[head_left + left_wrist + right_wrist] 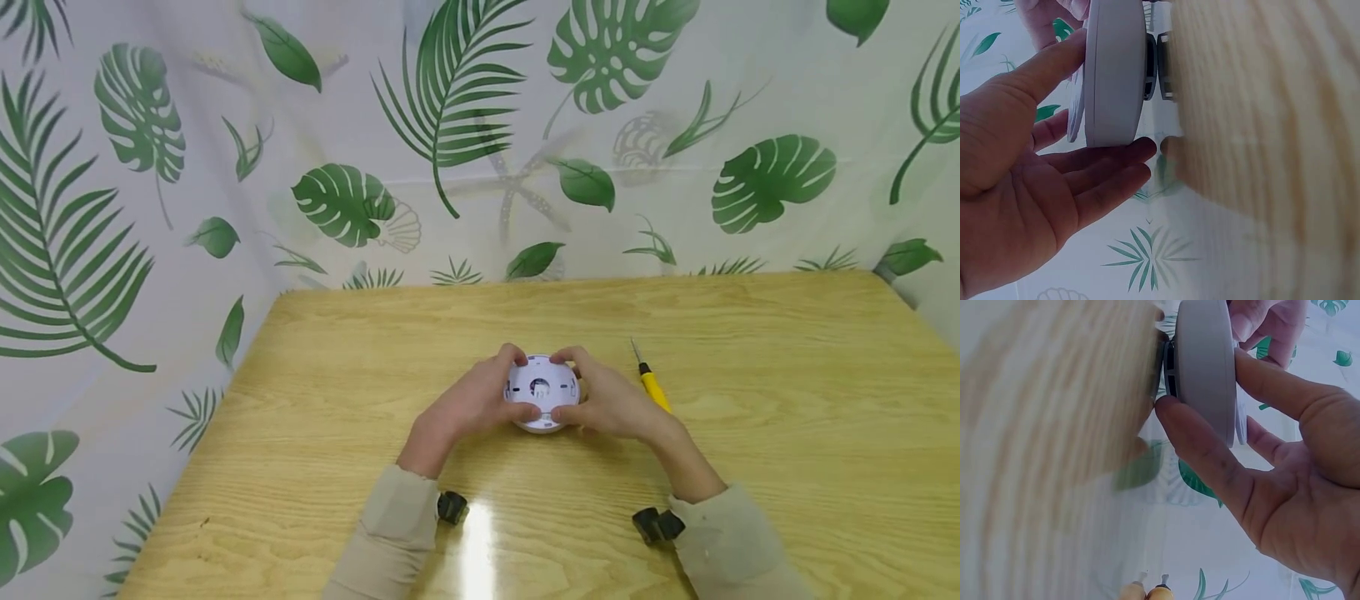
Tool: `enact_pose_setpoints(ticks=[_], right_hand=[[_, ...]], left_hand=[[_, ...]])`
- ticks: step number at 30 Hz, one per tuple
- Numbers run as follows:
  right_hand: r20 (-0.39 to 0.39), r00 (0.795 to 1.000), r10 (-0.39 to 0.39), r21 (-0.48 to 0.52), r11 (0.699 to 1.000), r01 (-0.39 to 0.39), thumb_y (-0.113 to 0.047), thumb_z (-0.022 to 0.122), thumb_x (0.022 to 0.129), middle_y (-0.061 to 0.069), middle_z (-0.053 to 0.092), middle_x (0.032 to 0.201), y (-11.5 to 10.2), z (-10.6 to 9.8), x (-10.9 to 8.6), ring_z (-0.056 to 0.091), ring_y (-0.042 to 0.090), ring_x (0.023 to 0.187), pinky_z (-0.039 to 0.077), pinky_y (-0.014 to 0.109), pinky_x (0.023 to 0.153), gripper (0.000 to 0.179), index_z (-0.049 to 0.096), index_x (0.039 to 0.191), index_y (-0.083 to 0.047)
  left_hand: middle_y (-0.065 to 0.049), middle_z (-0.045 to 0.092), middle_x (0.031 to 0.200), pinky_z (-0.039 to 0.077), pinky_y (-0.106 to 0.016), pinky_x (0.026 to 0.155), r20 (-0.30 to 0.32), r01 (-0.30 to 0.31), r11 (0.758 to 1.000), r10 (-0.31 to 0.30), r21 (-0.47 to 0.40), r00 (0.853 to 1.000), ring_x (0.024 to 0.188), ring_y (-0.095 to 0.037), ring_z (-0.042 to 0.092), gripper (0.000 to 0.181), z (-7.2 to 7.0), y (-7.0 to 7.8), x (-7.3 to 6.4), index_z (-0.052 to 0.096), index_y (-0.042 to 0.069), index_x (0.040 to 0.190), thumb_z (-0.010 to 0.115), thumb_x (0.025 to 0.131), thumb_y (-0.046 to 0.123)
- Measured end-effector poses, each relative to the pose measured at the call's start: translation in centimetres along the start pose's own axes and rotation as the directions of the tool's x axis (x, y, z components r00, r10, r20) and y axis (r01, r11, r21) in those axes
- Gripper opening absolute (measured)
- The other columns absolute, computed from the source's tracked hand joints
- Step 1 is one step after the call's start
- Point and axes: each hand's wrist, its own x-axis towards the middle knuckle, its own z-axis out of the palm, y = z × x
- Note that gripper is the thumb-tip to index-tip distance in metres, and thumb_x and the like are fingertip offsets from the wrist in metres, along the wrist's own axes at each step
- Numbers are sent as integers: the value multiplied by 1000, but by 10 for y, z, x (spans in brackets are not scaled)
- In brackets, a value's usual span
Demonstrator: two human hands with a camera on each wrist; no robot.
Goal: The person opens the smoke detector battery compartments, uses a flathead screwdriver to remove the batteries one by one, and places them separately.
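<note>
A round white smoke detector [542,428] is held between both hands close over the table, its black vented part [1150,65] facing down. On top lies a thin white mounting plate [556,377] with slots and a centre hole, where some wiring parts show. A narrow gap parts the plate's edge [1075,119] from the housing [1113,75] in the left wrist view. My left hand [480,397] grips the left side, thumb on the plate's near part and fingers around the rim. Mirroring it, my right hand [611,403] grips the right side, its lower fingers beneath the housing [1205,369].
A yellow-and-black screwdriver [654,387] lies just right of my right hand, tip pointing away. The wooden table [322,392] ends at a leaf-print cloth [480,208] behind and at the left. Black cameras [452,507] sit at both wrists.
</note>
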Motion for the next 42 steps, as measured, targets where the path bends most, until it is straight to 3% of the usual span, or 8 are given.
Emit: enact_pose_setpoints(ticks=[4, 11, 18, 24, 29, 36, 42], right_hand=[[-6, 1000, 15, 14, 1000, -15, -14, 73, 91, 29, 48, 135, 0, -2, 0, 61, 23, 69, 53, 34, 63, 66, 33, 142, -6], [-48, 999, 8, -26, 1000, -10, -19, 68, 95, 25, 55, 123, 0, -2, 2, 57, 25, 90, 49, 30, 70, 49, 40, 130, -1], [-100, 993, 60, 14, 998, -59, -19, 73, 92, 26, 52, 124, -2, -2, 2, 53, 21, 69, 47, 31, 57, 47, 42, 121, 1], [-120, 990, 78, -7, 997, -79, -21, 72, 92, 21, 56, 116, -7, 0, -2, 52, 22, 77, 43, 31, 61, 41, 47, 116, 1], [-151, 986, 73, -1, 997, -74, -24, 65, 96, 16, 58, 108, -9, -1, -3, 50, 21, 78, 40, 30, 62, 33, 52, 112, 2], [-243, 967, 76, 171, 985, -34, -19, 60, 99, 14, 58, 91, -5, -9, -4, 55, 21, 60, 50, 33, 50, 25, 53, 106, 4], [-346, 931, 116, 334, 943, 6, -10, 58, 100, 20, 60, 93, -1, -17, -4, 63, 18, 62, 58, 34, 56, 33, 38, 118, 9]], left_hand=[[-6, 61, 111, 49, -26, 82, 8, -2, 1000, 2, -4, 1000, 94, -15, 58, 61, -1, 1, 1, 40, 11, 135, 76, 89, 30], [-5, 61, 116, 48, -26, 86, 24, -16, 999, 16, 29, 1000, 97, -13, 57, 61, -2, 0, 0, 42, 11, 137, 76, 89, 31], [-7, 60, 126, 47, -29, 95, 31, -45, 999, 44, 19, 999, 108, -13, 57, 67, -3, -3, 0, 41, 9, 142, 77, 89, 29], [-6, 59, 128, 46, -28, 94, 48, -31, 1000, 31, -4, 998, 108, -13, 55, 72, -1, -5, -3, 39, 10, 143, 79, 87, 29], [-3, 61, 117, 48, -27, 87, 52, 11, 999, -8, -45, 999, 98, -13, 57, 73, -1, -6, -4, 38, 10, 142, 79, 86, 30], [-5, 61, 118, 47, -29, 91, 42, 40, 998, -38, -53, 998, 100, -12, 57, 72, 0, -5, -6, 38, 8, 143, 77, 88, 33], [-11, 58, 129, 46, -33, 100, 40, 67, 997, -66, -43, 997, 111, -15, 56, 72, 0, -5, -7, 39, 9, 145, 75, 89, 35]])
